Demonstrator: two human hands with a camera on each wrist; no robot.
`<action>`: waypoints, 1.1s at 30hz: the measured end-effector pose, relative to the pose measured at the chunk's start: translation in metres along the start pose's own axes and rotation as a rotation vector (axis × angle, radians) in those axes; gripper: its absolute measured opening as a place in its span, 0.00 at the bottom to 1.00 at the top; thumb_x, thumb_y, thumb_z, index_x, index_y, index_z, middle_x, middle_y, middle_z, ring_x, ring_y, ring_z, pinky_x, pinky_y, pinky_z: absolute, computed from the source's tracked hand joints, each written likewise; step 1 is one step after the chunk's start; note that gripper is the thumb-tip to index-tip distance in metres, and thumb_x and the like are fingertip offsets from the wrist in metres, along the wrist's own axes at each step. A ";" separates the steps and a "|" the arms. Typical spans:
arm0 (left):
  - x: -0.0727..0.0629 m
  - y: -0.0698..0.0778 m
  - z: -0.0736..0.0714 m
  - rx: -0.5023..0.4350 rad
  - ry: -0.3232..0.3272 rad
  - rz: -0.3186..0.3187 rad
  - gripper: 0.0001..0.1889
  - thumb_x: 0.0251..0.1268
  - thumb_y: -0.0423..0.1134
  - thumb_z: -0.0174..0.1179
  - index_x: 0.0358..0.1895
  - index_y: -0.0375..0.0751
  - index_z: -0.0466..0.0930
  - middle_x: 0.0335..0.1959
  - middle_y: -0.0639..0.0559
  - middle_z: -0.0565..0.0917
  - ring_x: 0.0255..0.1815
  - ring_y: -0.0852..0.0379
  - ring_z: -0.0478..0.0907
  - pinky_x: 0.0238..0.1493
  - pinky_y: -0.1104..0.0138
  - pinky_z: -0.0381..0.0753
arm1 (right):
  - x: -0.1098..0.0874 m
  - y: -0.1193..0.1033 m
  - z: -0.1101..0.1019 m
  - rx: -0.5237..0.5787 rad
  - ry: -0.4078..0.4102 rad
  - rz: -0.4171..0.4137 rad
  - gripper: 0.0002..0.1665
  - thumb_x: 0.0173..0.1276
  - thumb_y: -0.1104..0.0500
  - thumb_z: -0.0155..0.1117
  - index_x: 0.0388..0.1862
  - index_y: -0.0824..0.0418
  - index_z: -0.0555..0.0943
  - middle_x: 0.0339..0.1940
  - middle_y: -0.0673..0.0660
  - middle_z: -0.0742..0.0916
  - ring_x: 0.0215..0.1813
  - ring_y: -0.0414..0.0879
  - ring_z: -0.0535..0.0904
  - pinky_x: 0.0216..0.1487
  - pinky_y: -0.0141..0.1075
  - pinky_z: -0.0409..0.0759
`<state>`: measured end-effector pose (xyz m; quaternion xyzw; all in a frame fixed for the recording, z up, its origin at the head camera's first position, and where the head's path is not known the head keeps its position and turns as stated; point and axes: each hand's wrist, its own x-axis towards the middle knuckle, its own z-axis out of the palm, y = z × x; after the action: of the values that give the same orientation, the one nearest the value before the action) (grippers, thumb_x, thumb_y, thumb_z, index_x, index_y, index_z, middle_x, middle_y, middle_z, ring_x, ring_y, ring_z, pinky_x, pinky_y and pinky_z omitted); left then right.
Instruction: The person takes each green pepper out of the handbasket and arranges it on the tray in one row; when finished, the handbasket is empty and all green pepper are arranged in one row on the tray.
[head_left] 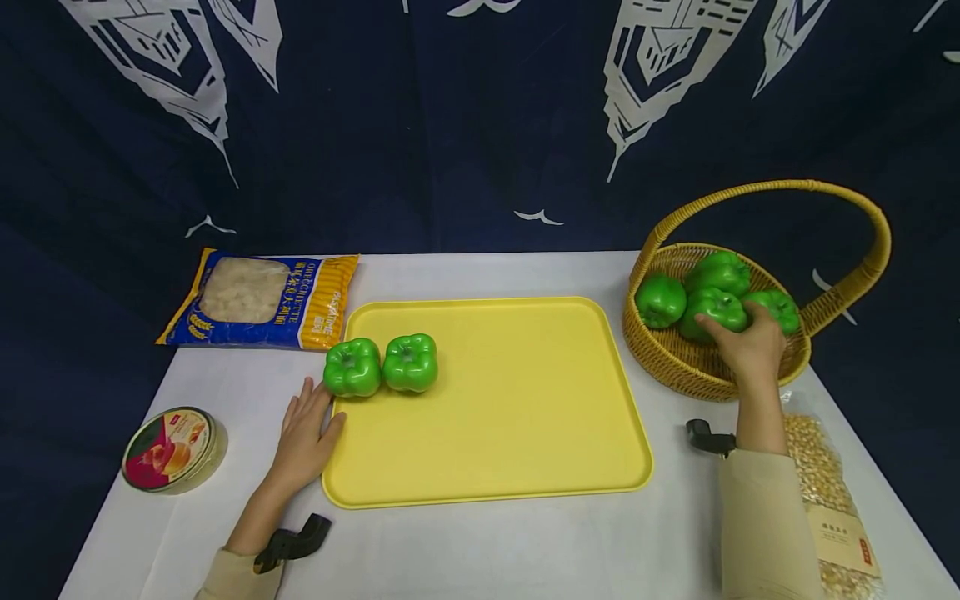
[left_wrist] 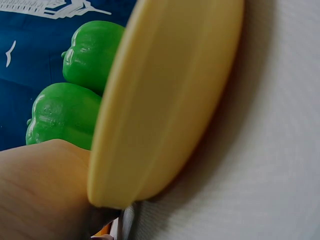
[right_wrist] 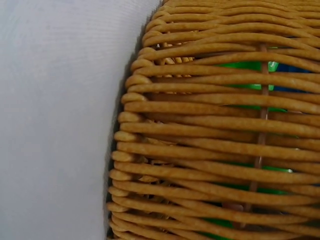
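Observation:
Two green bell peppers, a left one [head_left: 352, 367] and a right one [head_left: 410, 363], stand side by side at the left end of a yellow tray [head_left: 517, 400]. My left hand [head_left: 306, 433] rests at the tray's left edge, fingers extended beside the left pepper; the left wrist view shows the tray rim [left_wrist: 165, 100] close up. My right hand [head_left: 753, 346] reaches into a wicker basket [head_left: 675, 371] and grips the front green bell pepper [head_left: 708, 310], thumb on its near side. Several peppers lie in there. In the right wrist view the basket weave [right_wrist: 215, 130] hides the fingers.
A blue and yellow pasta bag [head_left: 258, 300] lies behind the tray at the left. A round tin [head_left: 174, 450] stands at the left front. Along the right edge, beside my right forearm, lies a clear bag of yellow kernels [head_left: 825, 492]. The basket's tall handle [head_left: 810, 185] arches over it.

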<state>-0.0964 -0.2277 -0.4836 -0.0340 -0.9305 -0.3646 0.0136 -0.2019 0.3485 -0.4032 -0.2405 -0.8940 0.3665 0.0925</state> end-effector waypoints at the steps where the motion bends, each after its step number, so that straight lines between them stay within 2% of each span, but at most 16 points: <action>1: 0.000 0.000 0.000 -0.001 0.000 0.000 0.30 0.71 0.32 0.49 0.74 0.27 0.54 0.75 0.27 0.54 0.80 0.33 0.34 0.75 0.39 0.30 | 0.000 0.000 0.000 0.001 0.002 -0.001 0.51 0.67 0.42 0.61 0.78 0.66 0.52 0.77 0.69 0.60 0.77 0.70 0.49 0.75 0.61 0.51; 13: 0.000 -0.001 0.001 0.005 0.002 0.002 0.30 0.71 0.32 0.49 0.74 0.26 0.54 0.75 0.27 0.55 0.80 0.33 0.34 0.75 0.39 0.30 | -0.008 -0.005 -0.007 0.057 0.043 0.020 0.52 0.65 0.41 0.63 0.78 0.63 0.54 0.77 0.67 0.61 0.77 0.66 0.50 0.75 0.59 0.54; 18: 0.000 0.000 0.000 0.013 0.009 0.007 0.30 0.72 0.33 0.49 0.74 0.26 0.54 0.75 0.27 0.55 0.80 0.32 0.35 0.75 0.39 0.31 | -0.016 -0.016 -0.016 0.089 0.094 -0.001 0.49 0.64 0.42 0.64 0.78 0.60 0.57 0.77 0.63 0.64 0.77 0.61 0.55 0.74 0.56 0.57; 25: 0.000 0.002 -0.003 0.012 0.006 0.007 0.30 0.73 0.32 0.48 0.74 0.27 0.54 0.75 0.27 0.55 0.80 0.33 0.35 0.75 0.40 0.31 | -0.036 -0.037 -0.032 0.117 0.120 0.040 0.49 0.63 0.41 0.65 0.78 0.51 0.58 0.78 0.55 0.64 0.77 0.53 0.51 0.73 0.51 0.57; 28: 0.000 0.002 -0.003 0.012 0.002 0.004 0.29 0.73 0.32 0.48 0.74 0.27 0.54 0.75 0.27 0.55 0.80 0.33 0.35 0.75 0.40 0.31 | -0.044 -0.046 -0.035 0.104 0.142 0.025 0.47 0.62 0.40 0.66 0.77 0.48 0.60 0.77 0.52 0.66 0.73 0.50 0.56 0.68 0.45 0.61; 30: 0.000 0.002 -0.003 0.012 0.001 0.002 0.29 0.73 0.32 0.48 0.74 0.27 0.54 0.75 0.28 0.55 0.80 0.33 0.35 0.75 0.40 0.31 | -0.050 -0.050 -0.037 0.091 0.159 0.005 0.46 0.61 0.40 0.67 0.76 0.47 0.61 0.75 0.51 0.68 0.67 0.44 0.62 0.62 0.39 0.63; 33: 0.000 0.003 -0.003 0.015 0.001 0.001 0.30 0.73 0.32 0.48 0.74 0.27 0.54 0.75 0.28 0.55 0.80 0.33 0.35 0.75 0.40 0.31 | -0.059 -0.056 -0.039 0.084 0.179 -0.038 0.45 0.60 0.40 0.69 0.75 0.46 0.64 0.73 0.51 0.71 0.55 0.32 0.63 0.53 0.30 0.64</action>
<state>-0.0961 -0.2276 -0.4797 -0.0344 -0.9331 -0.3576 0.0145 -0.1578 0.3084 -0.3355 -0.2511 -0.8704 0.3791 0.1889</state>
